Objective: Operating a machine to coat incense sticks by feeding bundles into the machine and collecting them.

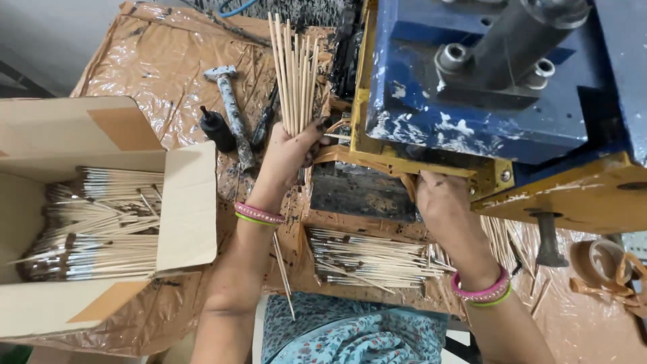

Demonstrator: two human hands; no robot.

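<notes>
My left hand (pixel 288 154) grips a fanned bundle of thin wooden sticks (pixel 294 71), held upright beside the blue and yellow machine (pixel 472 114). My right hand (pixel 441 202) reaches under the machine's yellow lower edge, its fingertips hidden there, so what they touch is unclear. A dark stained metal plate (pixel 357 192) lies between my two hands. Just below it, a heap of finished sticks with dark and silvery ends (pixel 367 259) rests on the table. Both wrists wear pink and green bangles.
An open cardboard box (pixel 189 202) at left is filled with stacked sticks. A hammer (pixel 232 108), a small black bottle (pixel 217 128) and a screwdriver (pixel 264 125) lie on the brown plastic sheet (pixel 155 61). Rolls of brown tape (pixel 606 266) sit at right.
</notes>
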